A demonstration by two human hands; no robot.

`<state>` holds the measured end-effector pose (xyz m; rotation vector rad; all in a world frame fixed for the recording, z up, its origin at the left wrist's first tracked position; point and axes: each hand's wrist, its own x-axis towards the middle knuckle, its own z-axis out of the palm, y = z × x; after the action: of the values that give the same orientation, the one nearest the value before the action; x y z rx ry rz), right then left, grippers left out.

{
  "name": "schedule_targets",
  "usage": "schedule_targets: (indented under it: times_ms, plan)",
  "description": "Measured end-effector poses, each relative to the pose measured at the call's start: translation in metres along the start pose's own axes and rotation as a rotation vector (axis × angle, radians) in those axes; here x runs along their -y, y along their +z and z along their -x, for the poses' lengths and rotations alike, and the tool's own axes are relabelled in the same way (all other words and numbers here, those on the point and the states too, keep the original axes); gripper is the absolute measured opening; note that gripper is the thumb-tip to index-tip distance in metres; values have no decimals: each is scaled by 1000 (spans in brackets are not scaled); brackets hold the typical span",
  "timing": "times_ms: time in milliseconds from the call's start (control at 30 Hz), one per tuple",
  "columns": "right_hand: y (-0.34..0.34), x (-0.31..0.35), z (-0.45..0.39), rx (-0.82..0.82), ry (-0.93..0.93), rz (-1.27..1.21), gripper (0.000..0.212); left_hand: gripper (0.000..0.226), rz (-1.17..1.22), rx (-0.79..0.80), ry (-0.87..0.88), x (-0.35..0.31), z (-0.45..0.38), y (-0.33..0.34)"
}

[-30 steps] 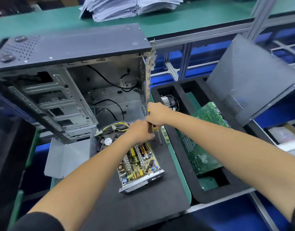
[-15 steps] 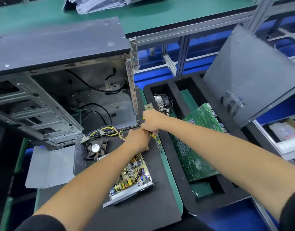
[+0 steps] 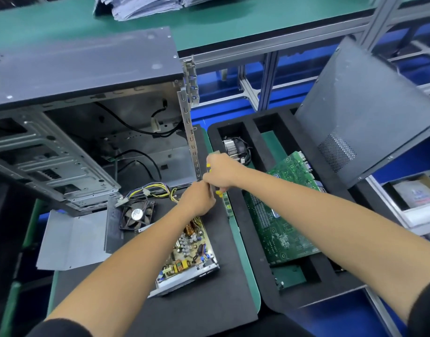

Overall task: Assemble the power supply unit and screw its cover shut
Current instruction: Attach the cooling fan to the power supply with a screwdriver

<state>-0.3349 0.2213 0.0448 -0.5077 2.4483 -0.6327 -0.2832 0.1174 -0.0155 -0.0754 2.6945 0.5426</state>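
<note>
The open power supply unit (image 3: 187, 254) lies on a black mat (image 3: 184, 307), its circuit board bare. Its fan (image 3: 136, 214) sits on a metal panel to the left, and yellow and black wires (image 3: 155, 189) trail from the unit's far end. A bent grey metal cover (image 3: 73, 239) lies further left. My right hand (image 3: 222, 172) grips a yellow-handled screwdriver (image 3: 218, 192) upright above the unit's far end. My left hand (image 3: 197, 199) curls its fingers at the shaft just below; the tip is hidden.
An open computer case (image 3: 82, 69) stands at the back left, close to my hands. A black foam tray (image 3: 257, 251) on the right holds a green motherboard (image 3: 282, 215) and a cooler (image 3: 233, 147). A grey side panel (image 3: 367, 105) leans at the far right.
Both hands stay together on the screwdriver above the unit's far end. The view has drifted, so the case and unit sit a little further left in frame.
</note>
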Motion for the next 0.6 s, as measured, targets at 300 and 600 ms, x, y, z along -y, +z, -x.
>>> schedule_targets:
  times_ms: [300,600]
  plan:
    - [-29,40,16,-315,-144,-142,17,12,442,-193,40,20,37,-46]
    - [-8,63,46,-364,-217,-170,11,17,372,-136,67,45,79,-41]
